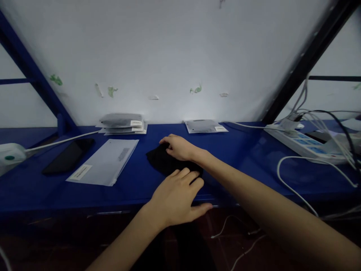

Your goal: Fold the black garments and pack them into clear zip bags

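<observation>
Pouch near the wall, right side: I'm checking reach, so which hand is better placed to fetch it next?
Probably the right hand: it's farther forward on the black cloth and nearer the pouch. The left hand lies nearer the front of the blue table and would likely cross the right arm.

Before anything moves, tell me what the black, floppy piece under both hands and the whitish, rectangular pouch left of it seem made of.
The black, floppy piece looks like matte fabric: limp, without gloss, fibre unclear. The whitish, rectangular pouch is probably satin-finish plastic, being milky and smooth.
</observation>
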Demonstrator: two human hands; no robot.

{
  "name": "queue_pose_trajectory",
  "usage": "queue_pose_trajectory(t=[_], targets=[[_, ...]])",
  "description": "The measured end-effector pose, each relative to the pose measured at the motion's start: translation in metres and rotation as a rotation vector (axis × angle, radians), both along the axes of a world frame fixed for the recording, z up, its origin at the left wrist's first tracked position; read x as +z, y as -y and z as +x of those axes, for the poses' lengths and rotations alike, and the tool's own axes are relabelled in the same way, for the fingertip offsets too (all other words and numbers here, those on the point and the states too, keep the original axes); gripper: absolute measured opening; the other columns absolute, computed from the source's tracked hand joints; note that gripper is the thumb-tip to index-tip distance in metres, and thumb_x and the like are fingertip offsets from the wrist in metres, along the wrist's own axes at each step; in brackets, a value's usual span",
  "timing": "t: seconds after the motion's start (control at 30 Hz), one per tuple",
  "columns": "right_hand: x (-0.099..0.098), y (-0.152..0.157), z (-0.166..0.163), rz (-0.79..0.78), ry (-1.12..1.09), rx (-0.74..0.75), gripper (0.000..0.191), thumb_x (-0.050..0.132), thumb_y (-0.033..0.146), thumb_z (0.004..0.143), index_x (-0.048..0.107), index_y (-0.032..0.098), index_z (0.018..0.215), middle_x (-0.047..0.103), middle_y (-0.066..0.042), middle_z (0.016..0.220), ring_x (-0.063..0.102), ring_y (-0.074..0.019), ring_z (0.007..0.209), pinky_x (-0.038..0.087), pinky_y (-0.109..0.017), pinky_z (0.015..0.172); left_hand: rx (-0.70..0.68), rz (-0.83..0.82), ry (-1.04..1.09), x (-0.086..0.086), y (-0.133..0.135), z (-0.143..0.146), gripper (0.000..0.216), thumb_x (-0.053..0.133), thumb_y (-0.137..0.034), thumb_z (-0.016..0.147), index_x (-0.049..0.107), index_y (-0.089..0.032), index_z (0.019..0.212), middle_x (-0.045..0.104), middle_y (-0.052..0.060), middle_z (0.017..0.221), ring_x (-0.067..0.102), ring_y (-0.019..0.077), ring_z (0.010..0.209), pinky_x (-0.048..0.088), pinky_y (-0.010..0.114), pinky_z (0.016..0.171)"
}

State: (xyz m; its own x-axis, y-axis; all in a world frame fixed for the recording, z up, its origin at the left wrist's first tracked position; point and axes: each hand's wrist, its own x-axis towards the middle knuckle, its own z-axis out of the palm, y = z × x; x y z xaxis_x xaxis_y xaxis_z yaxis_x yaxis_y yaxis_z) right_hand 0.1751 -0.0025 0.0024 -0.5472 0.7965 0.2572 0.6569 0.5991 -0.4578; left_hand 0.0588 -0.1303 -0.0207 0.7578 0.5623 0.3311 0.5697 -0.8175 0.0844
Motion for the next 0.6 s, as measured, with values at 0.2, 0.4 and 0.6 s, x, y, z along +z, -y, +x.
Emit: queue_pose_trajectory(t=[0.2,0.4,0.6], targets=[[0.001,-0.013,0.021,0.145,0.294,0.038,0.05,0.056,0.014,0.083,0.066,0.017,0.131,0.067,-0.012,0.129,0.054,-0.0318,0.12,0.045,-0.045,0.1,-0.083,-0.059,0.015,0.003,0.001,-0.002,0.041,0.065,-0.056,0.088,0.067,-0.018,0.103,0.069,0.008,0.126,0.061,0.0289,0.114,0.05,0.044,0.098],[-0.008,-0.024,0.065,0.112,0.255,-0.068,0.045,0.056,0.024,0.083,0.072,0.018,0.125,0.07,-0.013,0.122,0.062,-0.0287,0.113,0.046,-0.043,0.101,-0.137,-0.094,0.094,0.005,0.002,-0.005,0.04,0.067,-0.056,0.087,0.068,-0.018,0.1,0.071,0.008,0.124,0.062,0.0273,0.118,0.042,0.043,0.111],[-0.028,-0.026,0.104,0.117,0.15,-0.218,0.042,0.054,0.029,0.084,0.073,0.019,0.12,0.074,-0.011,0.108,0.064,-0.0287,0.106,0.046,-0.044,0.099,-0.103,-0.161,0.156,0.005,0.002,-0.006,0.039,0.07,-0.057,0.083,0.067,-0.019,0.094,0.072,0.008,0.118,0.062,0.0265,0.118,0.035,0.045,0.117]])
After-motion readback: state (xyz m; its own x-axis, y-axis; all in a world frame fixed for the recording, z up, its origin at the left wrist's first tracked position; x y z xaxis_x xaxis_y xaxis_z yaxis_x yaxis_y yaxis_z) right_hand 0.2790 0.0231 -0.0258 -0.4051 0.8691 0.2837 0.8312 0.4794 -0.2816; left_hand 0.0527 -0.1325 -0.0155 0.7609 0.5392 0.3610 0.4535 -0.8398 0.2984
